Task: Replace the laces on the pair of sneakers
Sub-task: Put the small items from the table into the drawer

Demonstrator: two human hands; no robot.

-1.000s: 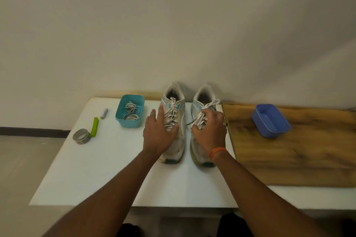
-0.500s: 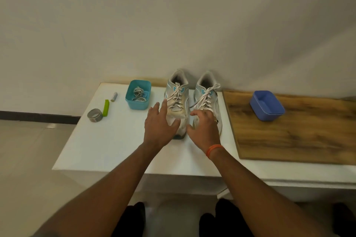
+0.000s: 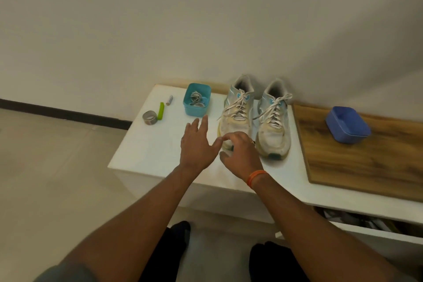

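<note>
teal tub holding coiled laces, blue tub on wooden board

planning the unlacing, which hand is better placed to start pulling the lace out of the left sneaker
Probably the right hand: its curled fingers hover at the toe of the left sneaker, below its laces. The left hand is spread open over the white table, beside the shoe.

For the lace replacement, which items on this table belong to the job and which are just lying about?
Belongs to the job:
- left sneaker, still laced
- right sneaker, still laced
- teal tub holding loose laces

Probably just lying about:
- blue tub on the wooden board
- tape roll
- green stick
- small grey cylinder
</note>
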